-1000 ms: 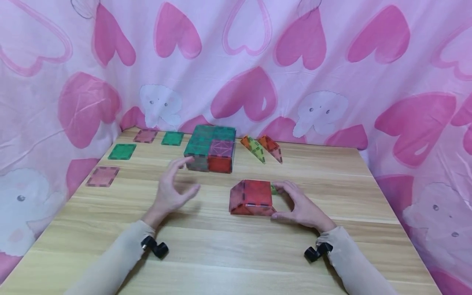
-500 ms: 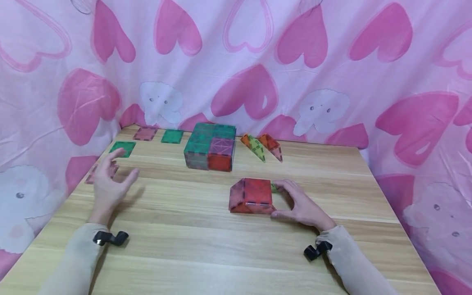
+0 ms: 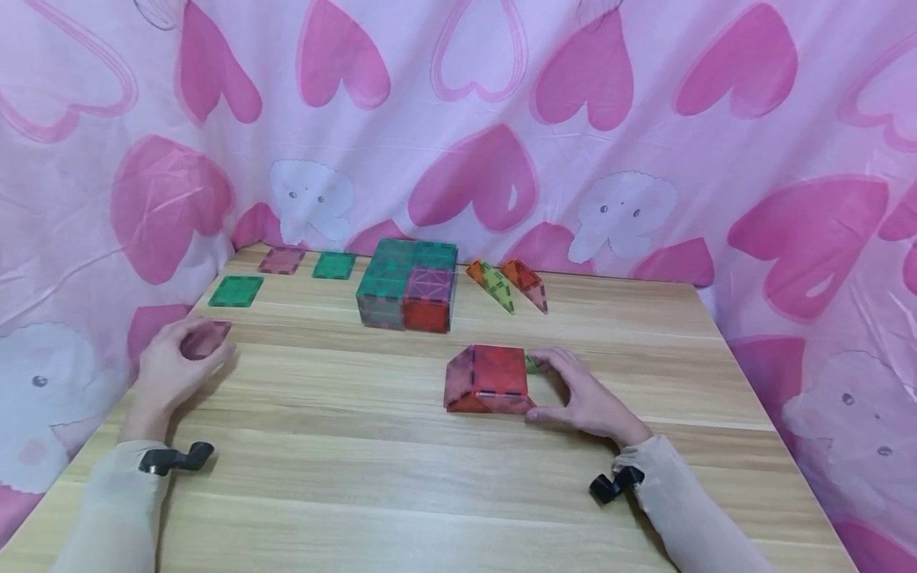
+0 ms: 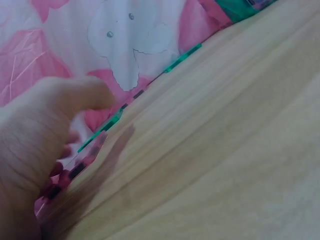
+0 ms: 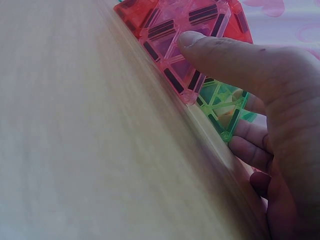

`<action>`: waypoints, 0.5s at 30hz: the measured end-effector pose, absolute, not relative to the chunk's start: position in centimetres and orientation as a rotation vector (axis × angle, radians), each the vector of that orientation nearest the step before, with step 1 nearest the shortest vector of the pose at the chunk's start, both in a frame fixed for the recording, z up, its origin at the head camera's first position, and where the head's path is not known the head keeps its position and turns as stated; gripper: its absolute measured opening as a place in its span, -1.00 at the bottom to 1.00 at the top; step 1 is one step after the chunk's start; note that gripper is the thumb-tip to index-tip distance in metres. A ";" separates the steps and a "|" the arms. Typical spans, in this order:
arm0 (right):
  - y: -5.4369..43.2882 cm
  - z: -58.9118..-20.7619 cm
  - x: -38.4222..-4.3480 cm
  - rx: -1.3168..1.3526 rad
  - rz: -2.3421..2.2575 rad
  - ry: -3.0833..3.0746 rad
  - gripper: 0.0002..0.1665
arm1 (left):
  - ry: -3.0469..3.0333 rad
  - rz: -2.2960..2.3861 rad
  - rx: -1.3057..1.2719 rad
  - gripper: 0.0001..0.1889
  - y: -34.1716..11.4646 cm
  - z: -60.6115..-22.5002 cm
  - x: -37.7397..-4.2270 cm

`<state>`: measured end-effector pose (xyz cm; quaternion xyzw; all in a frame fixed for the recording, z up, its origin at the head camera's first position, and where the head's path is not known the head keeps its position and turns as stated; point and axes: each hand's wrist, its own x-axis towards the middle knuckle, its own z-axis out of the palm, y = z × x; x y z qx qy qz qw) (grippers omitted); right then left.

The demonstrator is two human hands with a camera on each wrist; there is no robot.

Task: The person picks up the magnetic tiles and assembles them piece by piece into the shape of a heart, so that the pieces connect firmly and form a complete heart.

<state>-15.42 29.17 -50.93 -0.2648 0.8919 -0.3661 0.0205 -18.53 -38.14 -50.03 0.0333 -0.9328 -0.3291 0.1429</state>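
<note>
In the head view my left hand (image 3: 175,362) is at a pink square magnetic tile (image 3: 205,341) lying at the table's left edge. Its thumb and fingers are spread around the tile, and in the left wrist view the thumb stands off it. My right hand (image 3: 583,398) holds the right side of a low red magnetic-tile block (image 3: 500,372) with sloping sides. The right wrist view shows its thumb on a pink triangular tile (image 5: 172,67) and fingertips against a green triangular tile (image 5: 220,107).
A larger box of green, purple and red tiles (image 3: 407,274) stands at the back. Two flat green tiles (image 3: 236,291) and another pink square (image 3: 282,260) lie left of it. Narrow triangular pieces (image 3: 490,285) lie to its right. A patterned curtain (image 3: 473,103) borders the table.
My left hand has moved left from the front of the green box to the pink square tile. My right hand has stayed at the red block.
</note>
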 end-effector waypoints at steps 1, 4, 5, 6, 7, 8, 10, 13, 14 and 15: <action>29.2 -50.9 -15.4 -0.821 -1.131 2.768 0.06 | -2.726 -0.940 0.080 -0.23 -38.2 -50.0 -18.6; 29.2 -50.9 -15.5 -0.814 -1.123 2.767 0.07 | -2.802 -0.917 0.023 -0.22 -38.0 -50.0 -18.6; 29.2 -50.9 -15.5 -0.814 -1.121 2.768 0.07 | -2.818 -0.911 0.003 -0.23 -37.9 -49.9 -18.6; 29.2 -50.9 -15.5 -0.813 -1.120 2.769 0.07 | -2.830 -0.914 -0.018 -0.23 -37.8 -49.9 -18.7; 29.2 -50.9 -15.5 -0.812 -1.119 2.770 0.07 | -2.841 -0.910 -0.043 -0.23 -37.6 -49.8 -18.7; 29.2 -50.9 -15.5 -0.812 -1.122 2.769 0.07 | -2.847 -0.916 -0.076 -0.25 -37.5 -49.7 -18.7; 29.2 -50.9 -15.5 -0.820 -1.120 2.775 0.07 | -2.859 -0.922 -0.146 -0.27 -37.1 -49.5 -18.7; 29.2 -50.9 -15.5 -0.833 -1.130 2.779 0.06 | -2.869 -0.935 -0.264 -0.30 -36.6 -49.3 -18.6; 29.2 -51.0 -15.4 -0.836 -1.137 2.779 0.06 | -2.865 -0.947 -0.297 -0.31 -36.4 -49.2 -18.5; 29.1 -51.0 -15.4 -0.840 -1.141 2.778 0.05 | -2.866 -0.954 -0.320 -0.30 -36.3 -49.2 -18.3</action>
